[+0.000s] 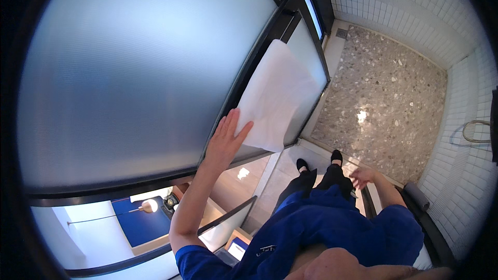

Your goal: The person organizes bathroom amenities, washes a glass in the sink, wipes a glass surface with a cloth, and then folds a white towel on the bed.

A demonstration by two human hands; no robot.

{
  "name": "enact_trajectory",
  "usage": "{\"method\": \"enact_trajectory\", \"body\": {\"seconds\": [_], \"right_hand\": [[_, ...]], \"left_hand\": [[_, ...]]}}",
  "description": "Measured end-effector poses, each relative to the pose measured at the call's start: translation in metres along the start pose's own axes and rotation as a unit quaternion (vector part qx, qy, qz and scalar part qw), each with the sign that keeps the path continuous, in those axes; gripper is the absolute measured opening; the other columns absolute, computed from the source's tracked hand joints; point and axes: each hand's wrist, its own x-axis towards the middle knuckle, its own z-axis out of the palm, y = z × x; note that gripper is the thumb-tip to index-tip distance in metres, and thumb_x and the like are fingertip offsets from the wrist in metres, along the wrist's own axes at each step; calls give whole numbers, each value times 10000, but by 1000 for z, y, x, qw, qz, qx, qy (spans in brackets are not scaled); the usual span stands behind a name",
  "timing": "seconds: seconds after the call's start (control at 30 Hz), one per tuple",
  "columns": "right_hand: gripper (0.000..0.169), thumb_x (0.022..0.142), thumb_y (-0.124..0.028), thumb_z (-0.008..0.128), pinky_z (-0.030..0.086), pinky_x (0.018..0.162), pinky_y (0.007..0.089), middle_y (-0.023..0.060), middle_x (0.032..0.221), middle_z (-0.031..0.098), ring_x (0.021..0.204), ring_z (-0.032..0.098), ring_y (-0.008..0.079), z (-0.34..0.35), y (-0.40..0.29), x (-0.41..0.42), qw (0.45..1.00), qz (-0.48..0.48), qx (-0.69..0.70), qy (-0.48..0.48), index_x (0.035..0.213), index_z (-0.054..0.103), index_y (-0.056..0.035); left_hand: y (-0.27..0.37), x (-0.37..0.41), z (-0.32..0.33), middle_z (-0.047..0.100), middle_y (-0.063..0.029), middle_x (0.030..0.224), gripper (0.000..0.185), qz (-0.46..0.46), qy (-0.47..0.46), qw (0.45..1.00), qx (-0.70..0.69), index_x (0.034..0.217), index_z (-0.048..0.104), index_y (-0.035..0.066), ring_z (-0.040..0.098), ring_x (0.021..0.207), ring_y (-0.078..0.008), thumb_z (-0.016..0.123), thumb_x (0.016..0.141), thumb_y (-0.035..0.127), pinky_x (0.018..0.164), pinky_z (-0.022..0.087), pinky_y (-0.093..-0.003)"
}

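A folded white towel (272, 97) hangs over a dark bar on a frosted glass door (136, 77) with a black frame. My left hand (227, 137) lies at the near edge of the towel, over the door's frame, fingers extended and thumb apart on the cloth. My right hand (362, 177) is low at my right side, beside my leg, with its fingers loosely spread and nothing seen in it.
Right of the door lies a speckled stone shower floor (385, 105) with a drain (341, 33), bounded by white tiled walls (451, 124). A looped hose (476, 131) hangs there. A rolled grey cloth (416, 196) rests nearby. A lit lamp (149, 205) shows at lower left.
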Motion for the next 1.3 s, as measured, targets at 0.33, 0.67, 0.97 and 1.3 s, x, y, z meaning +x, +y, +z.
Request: {"method": "enact_trajectory", "body": {"seconds": [0.33, 0.67, 0.97, 1.3], "right_hand": [[322, 914, -146, 570, 548, 831, 407, 198, 1063, 635, 985, 649, 293, 55, -44, -74, 987, 29, -93, -129, 1168, 506, 41], [190, 784, -117, 657, 484, 572, 336, 136, 691, 621, 634, 615, 233, 153, -81, 65, 807, -358, -454, 120, 930, 588, -17], [319, 798, -224, 722, 483, 651, 307, 91, 827, 645, 755, 595, 147, 367, -198, 112, 818, -285, -491, 93, 944, 564, 13], [283, 813, -113, 638, 528, 745, 319, 69, 933, 663, 847, 652, 176, 468, -346, 224, 905, -97, -414, 15, 1080, 602, -29]], "left_hand": [[15, 27, 43, 360, -172, 1444, 489, 66, -21, 996, 61, 1339, 436, 60, 306, 1358, -318, 511, 866, 159, 1122, 226, -457], [70, -182, 126, 576, -135, 1190, 377, -72, -74, 913, -394, 1186, 586, 108, 522, 1153, -317, 588, 870, 313, 992, 386, -460], [55, -446, 235, 634, -170, 1064, 395, -447, -8, 731, -515, 1127, 634, 87, 600, 1027, -341, 540, 908, 403, 872, 488, -437], [-141, -496, 295, 623, -164, 1112, 382, -426, 83, 700, -567, 1137, 626, 87, 592, 1045, -328, 562, 904, 383, 879, 486, -410]]}}
